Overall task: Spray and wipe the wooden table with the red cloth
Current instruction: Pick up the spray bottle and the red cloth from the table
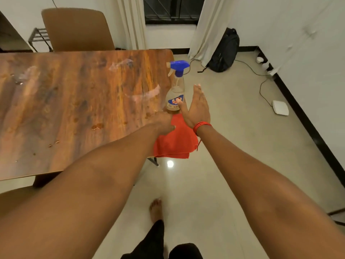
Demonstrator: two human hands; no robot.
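**Both hands at the table's right edge, by cloth and bottle**

A wooden table [74, 101] is seen from above, with wet smears and scattered droplets on its top. A spray bottle [176, 86] with a blue trigger head stands upright at the right edge of the table. A red cloth [175, 141] lies folded just in front of the bottle, partly hanging over the table's near right corner.

The left hand [162, 124] is laid on the table at the cloth's left edge; it is blurred, and its fingers are curled down against the cloth, though whether the cloth is gripped cannot be told. The right hand [197, 107] is held wide, fingers straight and together, palm turned toward the bottle; its thumb lies across the bottle's label, and nothing is grasped. A red thread [201, 126] is tied round the right wrist.

A brown chair [76, 28] is set behind the table. A black backpack [224, 51] rests on the floor by the curtain [209, 28], and a white box [280, 107] lies near the wall.
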